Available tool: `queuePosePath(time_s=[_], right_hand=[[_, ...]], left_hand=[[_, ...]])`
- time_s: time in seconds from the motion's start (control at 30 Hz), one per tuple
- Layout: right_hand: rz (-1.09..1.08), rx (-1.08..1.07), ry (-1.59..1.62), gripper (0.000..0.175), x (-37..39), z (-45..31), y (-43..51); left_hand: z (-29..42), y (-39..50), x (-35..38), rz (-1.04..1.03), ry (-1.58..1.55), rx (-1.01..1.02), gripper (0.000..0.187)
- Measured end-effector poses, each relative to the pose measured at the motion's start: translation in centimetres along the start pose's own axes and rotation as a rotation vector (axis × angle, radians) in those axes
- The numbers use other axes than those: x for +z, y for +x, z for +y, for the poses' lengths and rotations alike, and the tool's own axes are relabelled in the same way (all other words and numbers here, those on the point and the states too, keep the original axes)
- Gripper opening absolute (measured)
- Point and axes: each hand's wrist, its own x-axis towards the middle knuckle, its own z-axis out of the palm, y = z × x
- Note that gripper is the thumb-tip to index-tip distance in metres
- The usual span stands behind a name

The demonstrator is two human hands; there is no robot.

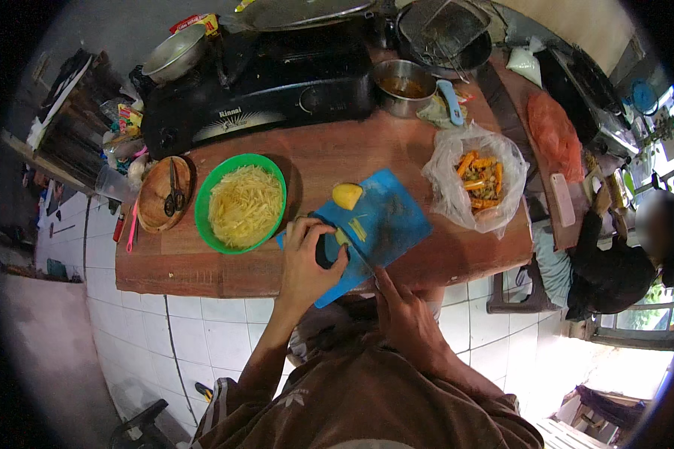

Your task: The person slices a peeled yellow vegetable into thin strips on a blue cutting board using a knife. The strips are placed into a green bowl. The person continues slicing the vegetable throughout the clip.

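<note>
A blue cutting board [396, 210] lies at an angle near the table's front edge. My right hand [401, 308] grips a knife [361, 257], its blade down on the board. Beside the blade, my left hand [309, 264] pinches a small piece of pale yellow vegetable [341, 237] between curled fingers and thumb. A few thin cut sticks [358, 229] lie on the blade's other side. Toward the back of the board rests a cut chunk of yellow vegetable [347, 196], perhaps potato. Left of the board, a green bowl [200, 212] holds a heap of pale yellow shreds [246, 207].
A wooden dish [149, 210] with scissors [174, 196] stands left of the bowl. On the right is a plastic bag [443, 168] of chopped orange and green food. Behind are a black Rinnai gas stove [269, 106] and a steel saucepan [396, 104]. Another person [612, 275] sits at right.
</note>
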Motion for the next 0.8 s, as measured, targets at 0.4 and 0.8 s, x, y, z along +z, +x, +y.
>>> queuePosePath(time_s=[0.4, 0.8], right_hand=[[0.079, -0.16, -0.001, 0.051, -2.1, -0.1, -0.7], [0.146, -0.112, 0.093, 0.042, -2.1, 1.0, -1.0]], left_hand=[[-0.2, 0.1, 0.0, -0.018, -0.037, 0.007, 0.038], [-0.3, 0.1, 0.1, -0.004, -0.017, 0.036, 0.039]])
